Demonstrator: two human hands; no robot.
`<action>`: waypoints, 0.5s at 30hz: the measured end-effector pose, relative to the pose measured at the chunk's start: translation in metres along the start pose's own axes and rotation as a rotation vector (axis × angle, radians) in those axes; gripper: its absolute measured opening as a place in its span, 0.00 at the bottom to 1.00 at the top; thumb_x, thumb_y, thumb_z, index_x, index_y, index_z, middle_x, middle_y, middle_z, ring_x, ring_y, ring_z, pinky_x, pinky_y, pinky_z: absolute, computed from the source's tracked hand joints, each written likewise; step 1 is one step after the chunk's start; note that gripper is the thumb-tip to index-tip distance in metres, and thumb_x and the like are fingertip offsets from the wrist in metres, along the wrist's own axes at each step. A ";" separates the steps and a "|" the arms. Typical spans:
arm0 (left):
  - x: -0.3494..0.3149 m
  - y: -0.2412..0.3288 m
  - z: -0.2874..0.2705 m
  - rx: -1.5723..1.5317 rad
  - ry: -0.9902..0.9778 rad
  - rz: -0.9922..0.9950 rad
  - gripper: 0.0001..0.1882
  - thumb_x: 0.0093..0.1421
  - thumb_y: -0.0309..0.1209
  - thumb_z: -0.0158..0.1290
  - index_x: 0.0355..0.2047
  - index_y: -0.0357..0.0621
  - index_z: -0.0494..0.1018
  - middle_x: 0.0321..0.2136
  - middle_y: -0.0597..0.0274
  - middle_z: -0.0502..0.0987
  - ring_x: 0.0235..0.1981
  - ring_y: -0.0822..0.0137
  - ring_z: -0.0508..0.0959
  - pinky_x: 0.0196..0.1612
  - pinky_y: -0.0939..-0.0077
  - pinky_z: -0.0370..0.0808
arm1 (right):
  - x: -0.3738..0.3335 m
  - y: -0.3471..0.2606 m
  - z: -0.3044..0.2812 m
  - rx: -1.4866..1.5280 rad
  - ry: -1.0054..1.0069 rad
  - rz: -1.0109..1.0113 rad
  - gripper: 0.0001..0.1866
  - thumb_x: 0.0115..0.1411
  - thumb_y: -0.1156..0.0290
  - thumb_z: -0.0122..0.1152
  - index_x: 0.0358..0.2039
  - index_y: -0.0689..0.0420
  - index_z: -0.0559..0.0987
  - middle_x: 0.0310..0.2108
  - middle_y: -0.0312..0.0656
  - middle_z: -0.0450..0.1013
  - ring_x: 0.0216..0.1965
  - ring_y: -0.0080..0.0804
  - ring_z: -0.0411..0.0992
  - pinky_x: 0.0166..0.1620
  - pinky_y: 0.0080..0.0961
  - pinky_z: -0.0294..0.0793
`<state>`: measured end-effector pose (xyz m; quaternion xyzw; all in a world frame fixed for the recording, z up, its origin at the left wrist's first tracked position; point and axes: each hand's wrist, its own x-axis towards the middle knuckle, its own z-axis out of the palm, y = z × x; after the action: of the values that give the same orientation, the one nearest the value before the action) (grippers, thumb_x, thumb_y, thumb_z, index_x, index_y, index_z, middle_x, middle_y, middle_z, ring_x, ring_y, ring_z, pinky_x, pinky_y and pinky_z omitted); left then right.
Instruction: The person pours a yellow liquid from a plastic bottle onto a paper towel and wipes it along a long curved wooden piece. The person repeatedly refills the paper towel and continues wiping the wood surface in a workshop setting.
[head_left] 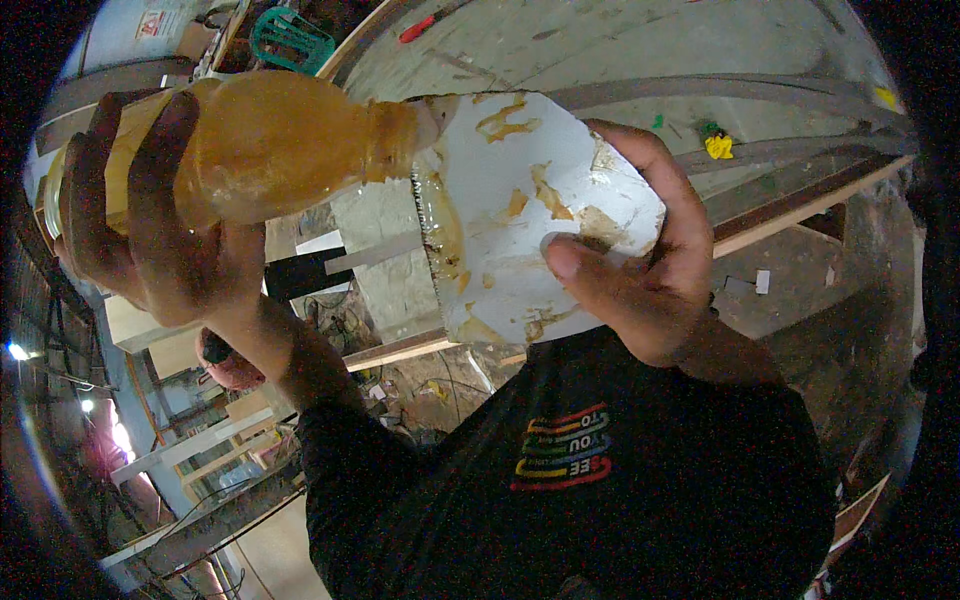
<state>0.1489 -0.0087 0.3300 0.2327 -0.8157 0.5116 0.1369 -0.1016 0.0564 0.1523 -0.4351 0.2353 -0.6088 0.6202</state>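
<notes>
The person's left hand (pixel 190 270) holds a bottle (pixel 275 150) on the left side of the scene. Its fingers are curled well around the body near the base, closed onto it with no gap showing. The bottle lies almost on its side, its neck to the right, and it is coated or filled with something amber — which of the two cannot be told.

On the right, the right hand (pixel 660 265) grips a white spreader (pixel 500 230), the thumb pressed flat on its face and the other fingers bent behind it, mostly hidden. The spreader's toothed edge faces left, toward the bottle; amber smears mark the face and gather along the teeth. The bottle's neck ends at the far part of that edge — whether the two touch is unclear.

Beyond the hands, on the far side, spreads a grey-green surface (pixel 600 60) with a red object (pixel 416 28) and a crumpled yellow piece (pixel 718 147) on it. A green chair (pixel 290 40) stands far left. Nearest is the person's black shirt (pixel 640 430), with a coloured print.
</notes>
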 end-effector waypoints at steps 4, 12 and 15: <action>0.003 0.002 0.008 -0.064 0.048 -0.040 0.25 0.44 0.52 0.62 0.35 0.48 0.82 0.42 0.54 0.78 0.42 0.56 0.77 0.48 0.60 0.72 | 0.000 0.001 0.002 0.019 0.006 0.006 0.34 0.54 0.72 0.66 0.57 0.66 0.61 0.47 0.44 0.70 0.49 0.28 0.69 0.52 0.27 0.68; -0.021 0.033 0.012 -0.121 0.128 -0.295 0.23 0.40 0.39 0.67 0.38 0.43 0.80 0.41 0.57 0.75 0.45 0.56 0.73 0.48 0.60 0.72 | -0.002 -0.003 0.013 0.074 0.092 0.048 0.35 0.53 0.71 0.67 0.58 0.66 0.61 0.49 0.44 0.70 0.49 0.29 0.70 0.53 0.27 0.67; -0.035 0.051 0.014 -0.076 0.134 -0.416 0.22 0.43 0.37 0.67 0.39 0.42 0.79 0.41 0.57 0.73 0.45 0.56 0.73 0.48 0.61 0.72 | -0.002 -0.005 0.018 0.055 0.129 0.090 0.36 0.53 0.70 0.67 0.58 0.66 0.61 0.49 0.44 0.70 0.49 0.29 0.70 0.53 0.27 0.67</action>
<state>0.1523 0.0061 0.2691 0.3561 -0.7579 0.4555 0.3023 -0.0901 0.0634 0.1651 -0.3669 0.2774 -0.6134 0.6420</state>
